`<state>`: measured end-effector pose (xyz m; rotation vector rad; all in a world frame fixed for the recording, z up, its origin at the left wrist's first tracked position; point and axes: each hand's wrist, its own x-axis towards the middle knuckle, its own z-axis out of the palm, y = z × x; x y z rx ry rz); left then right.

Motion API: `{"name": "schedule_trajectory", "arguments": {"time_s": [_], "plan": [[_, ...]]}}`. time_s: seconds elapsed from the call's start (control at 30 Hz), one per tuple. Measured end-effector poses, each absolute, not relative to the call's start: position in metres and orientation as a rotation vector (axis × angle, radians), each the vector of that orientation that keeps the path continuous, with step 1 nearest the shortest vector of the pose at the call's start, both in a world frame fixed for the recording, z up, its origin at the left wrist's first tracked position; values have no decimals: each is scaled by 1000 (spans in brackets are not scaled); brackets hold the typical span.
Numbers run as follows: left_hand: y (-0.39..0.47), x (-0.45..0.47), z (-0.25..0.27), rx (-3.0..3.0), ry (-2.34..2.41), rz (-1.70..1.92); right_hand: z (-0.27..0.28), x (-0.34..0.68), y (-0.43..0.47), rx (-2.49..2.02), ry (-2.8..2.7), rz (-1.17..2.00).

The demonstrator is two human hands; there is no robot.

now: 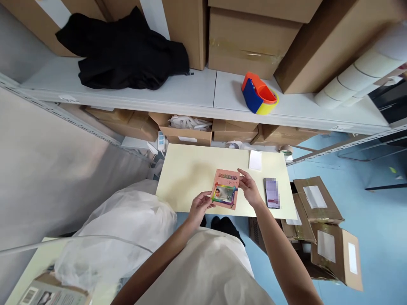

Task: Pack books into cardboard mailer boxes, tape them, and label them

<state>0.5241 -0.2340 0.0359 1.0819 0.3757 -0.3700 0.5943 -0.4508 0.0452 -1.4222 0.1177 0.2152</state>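
Note:
Between both hands, above the front part of the pale yellow table, is a flat pink booklet with printed characters and a rainbow-framed picture on its cover. My left hand grips its lower left edge. My right hand pinches the upper right edge, thumb and fingers closed on it. Whether it is a booklet or a thin packet is hard to tell. On the table to the right lie a phone and, farther back, a small stack of white paper.
A shelf above the table bears a black garment, a tape dispenser and cardboard boxes. An open carton stands behind the table. Cartons lie on the blue floor at right. A large white plastic bag stands at left.

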Motion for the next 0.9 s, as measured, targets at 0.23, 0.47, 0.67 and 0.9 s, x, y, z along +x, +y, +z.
{"name": "schedule_trajectory", "arguments": {"time_s": [0.23,0.47,0.67,0.9], "plan": [[-227,542,27,1041,384,-498,39,614,-456,-1564,-15,326],[-252,545,35,1064,379,-548,56,647,-468,-1675,-361,425],[-268,544,47,1179,332,-511,77,655,-476,-1630,-362,496],[-250,537,70,1126,280,-362,80,650,-476,-1537,-158,571]]}}
